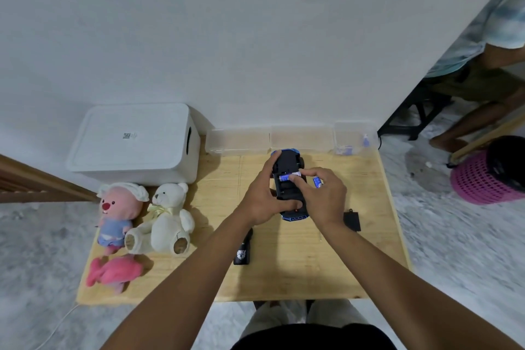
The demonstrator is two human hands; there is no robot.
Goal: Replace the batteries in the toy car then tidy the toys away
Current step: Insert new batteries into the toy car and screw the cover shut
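Only unreadable print: battery (pixel 287 177) wrap, box (pixel 133 140) sticker (pixel 128 135).

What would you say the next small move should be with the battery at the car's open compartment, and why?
Probably press that battery flat into its slot. The toy car lies upside down, steadied by the left hand; the right hand has fingertips on the battery, which looks not fully seated. A second battery sits beside the right hand, and the black cover lies off on the table.

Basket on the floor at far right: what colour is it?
Pink, with a dark inside; the basket shows in the head view, the only one.
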